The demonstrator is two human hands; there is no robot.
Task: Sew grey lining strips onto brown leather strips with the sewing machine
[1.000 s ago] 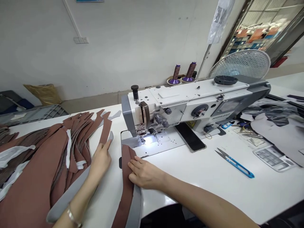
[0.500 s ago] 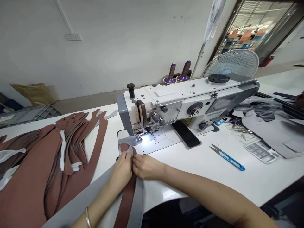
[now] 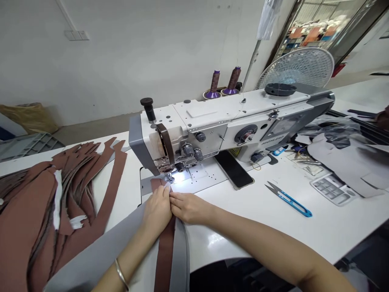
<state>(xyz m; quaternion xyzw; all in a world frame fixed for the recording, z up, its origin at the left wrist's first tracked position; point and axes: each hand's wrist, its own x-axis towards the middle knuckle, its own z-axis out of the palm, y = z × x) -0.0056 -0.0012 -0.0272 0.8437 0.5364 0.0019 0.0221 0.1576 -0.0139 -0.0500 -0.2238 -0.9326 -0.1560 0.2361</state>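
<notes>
Both hands are at a brown strip of leather-like material [image 3: 165, 259], laid along a grey piece [image 3: 106, 245]. My left hand [image 3: 156, 209] is closed over the strip, fingertips pressing its upper end. Beside it, my right hand [image 3: 189, 207] pinches the strip's right edge with curled fingers. The strip's far end reaches close to the lit needle area of a white and grey sewing machine [image 3: 209, 132]. My fingers hide part of the strip and of the grey piece's edge.
Brown cut pieces [image 3: 75, 194] lie heaped at the left. A black phone [image 3: 233, 168] rests by the machine arm; blue-handled thread snips [image 3: 290, 199] lie on the table at the right. Two brown thread spools [image 3: 214, 83] and a fan [image 3: 299, 67] stand behind.
Both hands have carried the brown strip and grey piece slightly forward, so the strip's end is nearer the needle area. The camera view has shifted too.
</notes>
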